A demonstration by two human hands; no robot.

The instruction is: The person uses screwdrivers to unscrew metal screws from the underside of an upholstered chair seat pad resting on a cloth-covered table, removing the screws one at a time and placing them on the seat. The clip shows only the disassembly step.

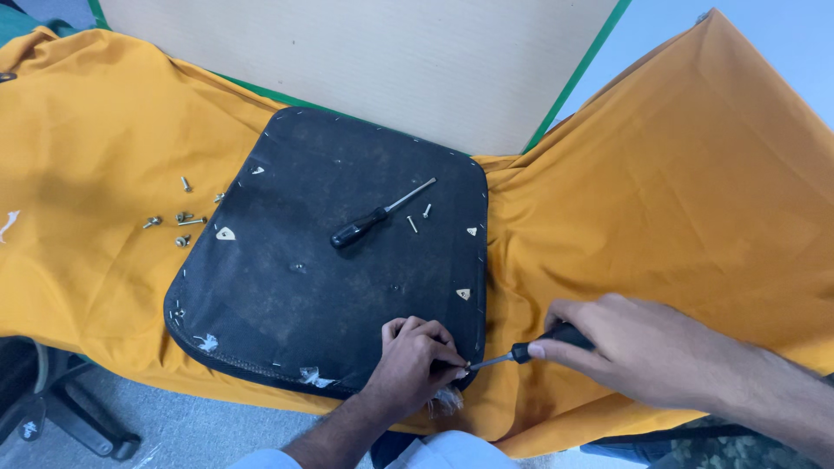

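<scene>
L hand [415, 358] pinches near-right edge of dusty black upholstered seat pad [321, 260] on orange cloth [695, 191]; R hand [638, 347] grips black-handled screwdriver [521, 353], tip at edge. Looks like staple prying; next needs careful leverage.

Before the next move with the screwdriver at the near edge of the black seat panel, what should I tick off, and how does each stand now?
1. Right hand grips the screwdriver by its handle: ok.
2. Screwdriver tip sits at the seat panel edge, beside the left hand's fingertips: ok.
3. Left hand presses on the panel to steady it: ok.
4. Fingers out of the tip's path: not ok, they are right at it.
5. Tip seated under a staple: cannot tell, too small.
6. Spare screwdriver and loose screws lie away from the hands: ok.
</scene>
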